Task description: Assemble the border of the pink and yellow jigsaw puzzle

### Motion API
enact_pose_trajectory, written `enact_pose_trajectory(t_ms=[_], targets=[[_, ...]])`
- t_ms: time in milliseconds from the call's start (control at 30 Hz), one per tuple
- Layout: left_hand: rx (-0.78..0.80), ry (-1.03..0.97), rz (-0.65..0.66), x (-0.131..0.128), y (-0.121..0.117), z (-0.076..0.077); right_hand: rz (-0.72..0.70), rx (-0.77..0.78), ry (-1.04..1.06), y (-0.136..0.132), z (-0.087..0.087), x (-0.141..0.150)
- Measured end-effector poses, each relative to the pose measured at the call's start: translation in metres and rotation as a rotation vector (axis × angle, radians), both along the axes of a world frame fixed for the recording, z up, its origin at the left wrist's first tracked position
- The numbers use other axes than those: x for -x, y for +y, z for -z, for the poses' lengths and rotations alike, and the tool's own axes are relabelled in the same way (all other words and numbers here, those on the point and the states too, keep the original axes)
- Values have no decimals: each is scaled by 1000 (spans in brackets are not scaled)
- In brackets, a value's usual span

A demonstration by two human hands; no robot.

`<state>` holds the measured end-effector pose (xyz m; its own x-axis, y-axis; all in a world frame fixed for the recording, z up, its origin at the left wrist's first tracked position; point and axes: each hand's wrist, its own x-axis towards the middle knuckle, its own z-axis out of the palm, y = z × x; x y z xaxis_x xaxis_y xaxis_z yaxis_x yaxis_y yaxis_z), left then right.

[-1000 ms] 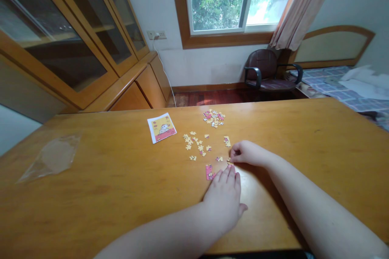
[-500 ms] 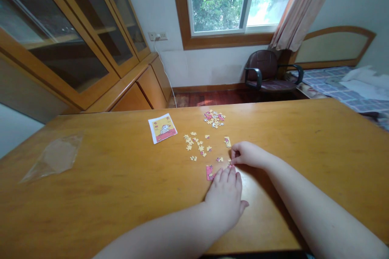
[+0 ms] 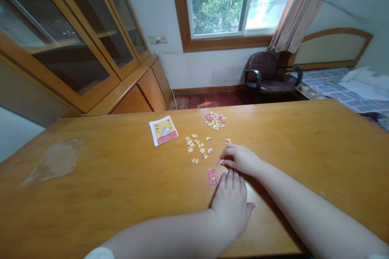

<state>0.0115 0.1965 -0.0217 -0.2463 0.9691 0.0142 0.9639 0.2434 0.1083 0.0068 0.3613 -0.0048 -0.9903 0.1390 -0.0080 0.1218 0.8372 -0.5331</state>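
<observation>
My left hand (image 3: 232, 200) lies flat, fingers stretched out, over the right end of a joined pink puzzle section (image 3: 212, 177). Under its fingers the rest of that section is hidden. Just beyond it, my right hand (image 3: 243, 159) has thumb and fingertips closed at a small yellow-and-pink puzzle piece (image 3: 220, 162). Behind the right hand's knuckles a yellow joined section (image 3: 227, 141) is partly covered. Left of the hands, loose yellow puzzle pieces (image 3: 194, 144) are spread out. A mixed heap of puzzle pieces (image 3: 215, 120) sits farther back.
A picture card (image 3: 164, 130) with a white figure lies at the back left of the wooden table (image 3: 136, 190). The clear plastic bag (image 3: 56, 160) rests at far left. Beyond the table stand a glass-door cabinet (image 3: 121, 77), an armchair (image 3: 264, 71) and a bed (image 3: 328, 83).
My right hand has moved left from the pink section's upper edge to the yellow-and-pink piece. My left hand stays flat on the section, slightly shifted toward the lower right.
</observation>
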Motion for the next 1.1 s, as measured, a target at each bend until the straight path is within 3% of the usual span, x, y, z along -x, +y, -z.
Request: enact_pose_trajectory(t_ms=[267, 567, 933, 1100], targets=[[41, -13, 31, 6, 1, -3, 103, 110, -6, 12, 6, -1], [50, 6, 27, 7, 1, -4, 180, 536, -114, 44, 7, -10], [48, 4, 28, 7, 0, -4, 116, 390, -177, 44, 6, -9], [38, 15, 26, 6, 0, -3, 108, 409, -183, 44, 3, -9]])
